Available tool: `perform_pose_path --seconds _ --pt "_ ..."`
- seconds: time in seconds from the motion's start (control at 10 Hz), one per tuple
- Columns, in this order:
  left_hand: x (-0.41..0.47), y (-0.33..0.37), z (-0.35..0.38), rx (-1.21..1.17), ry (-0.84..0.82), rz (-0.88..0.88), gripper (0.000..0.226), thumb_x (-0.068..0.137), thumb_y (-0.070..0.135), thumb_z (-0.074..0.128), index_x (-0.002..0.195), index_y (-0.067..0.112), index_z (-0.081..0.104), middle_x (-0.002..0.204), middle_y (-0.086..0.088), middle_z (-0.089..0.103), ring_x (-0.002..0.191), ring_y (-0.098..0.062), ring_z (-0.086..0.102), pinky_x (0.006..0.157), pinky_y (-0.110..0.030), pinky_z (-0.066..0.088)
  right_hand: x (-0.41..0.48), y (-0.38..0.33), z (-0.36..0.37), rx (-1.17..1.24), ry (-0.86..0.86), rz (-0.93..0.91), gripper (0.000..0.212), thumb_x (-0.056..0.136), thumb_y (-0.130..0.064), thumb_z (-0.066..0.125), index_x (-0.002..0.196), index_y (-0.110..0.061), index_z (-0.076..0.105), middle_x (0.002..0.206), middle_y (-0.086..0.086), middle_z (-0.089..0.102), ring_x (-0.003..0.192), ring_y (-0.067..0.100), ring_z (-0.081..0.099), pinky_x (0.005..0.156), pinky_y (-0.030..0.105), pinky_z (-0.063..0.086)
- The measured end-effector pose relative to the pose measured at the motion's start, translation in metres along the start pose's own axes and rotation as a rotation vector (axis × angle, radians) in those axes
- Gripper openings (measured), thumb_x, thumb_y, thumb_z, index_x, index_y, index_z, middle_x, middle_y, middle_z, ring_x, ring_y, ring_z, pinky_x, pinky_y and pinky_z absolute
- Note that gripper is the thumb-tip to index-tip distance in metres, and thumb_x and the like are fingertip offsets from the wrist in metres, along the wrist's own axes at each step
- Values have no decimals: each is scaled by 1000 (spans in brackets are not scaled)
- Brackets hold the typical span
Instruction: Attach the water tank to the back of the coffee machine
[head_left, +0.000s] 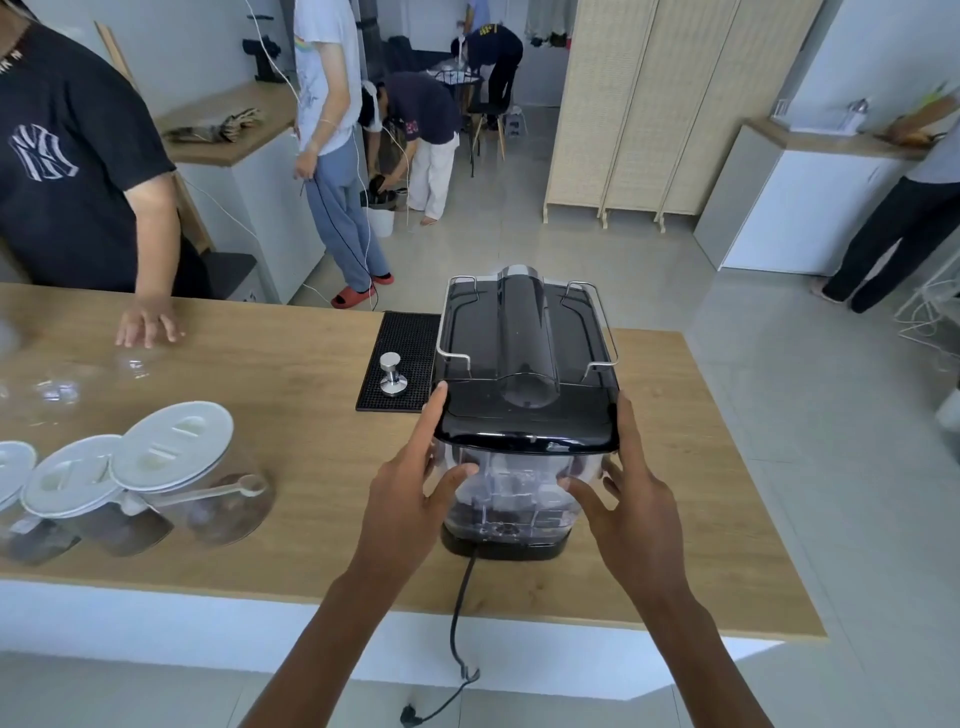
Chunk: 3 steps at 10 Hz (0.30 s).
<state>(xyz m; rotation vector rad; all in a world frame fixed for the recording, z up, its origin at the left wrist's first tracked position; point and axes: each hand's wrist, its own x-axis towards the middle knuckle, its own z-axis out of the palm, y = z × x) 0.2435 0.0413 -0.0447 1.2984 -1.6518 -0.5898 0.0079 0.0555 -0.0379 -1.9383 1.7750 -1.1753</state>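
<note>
Both forearms reach forward from the near edge of the picture, over the worktop (322, 551), toward the coffee machine (524, 358), which stands with its back turned to the person. From the foot of the coffee machine a black power cord (460, 608) runs down over the near edge of the worktop, and its plug hangs loose, not connected to anything visible. Against the back of the coffee machine stands the water tank (511, 493), clear, upright and with a dark lid that lies level with the top of the machine. It looks almost in its place, so I judge the task nearly done; what may remain is a last push to seat the tank fully and then to let it go, though whether it has already locked cannot be told from this view. On the left side of the tank the left hand (415, 488) is spread, its forefinger stretched up along the lid edge and its thumb pressed on the clear wall. On the right side the right hand (631, 493) mirrors it, fingers open and laid flat against the tank. So both hands press the tank from its two sides rather than closing around it. Left of the coffee machine a metal tamper (390, 375) stands on a black mat (402, 332).
</note>
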Motion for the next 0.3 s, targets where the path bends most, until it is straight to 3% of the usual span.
perform_pose_path --seconds 0.1,0.2,0.3 --pt "-3 3 1 26 9 -3 81 98 41 58 157 53 4 68 -10 53 58 -27 50 54 -42 45 -1 -7 -4 -34 -7 7 100 89 -42 71 161 -34 2 138 -22 49 97 33 73 72 30 58" --pt "-10 -3 0 46 -10 23 83 101 37 55 154 56 -6 76 -10 61 51 -20 55 49 -33 51 0 -4 -5 4 -16 14 101 88 -46 70 160 -38 0 148 -23 40 115 26 68 82 25 52" --pt "-17 -11 -5 100 -33 -4 79 102 33 55 160 40 2 95 -19 70 56 3 54 62 -13 48 -5 3 -4 62 -25 100 102 87 -49 68 159 -41 -4 153 -20 37 128 25 60 95 41 55"
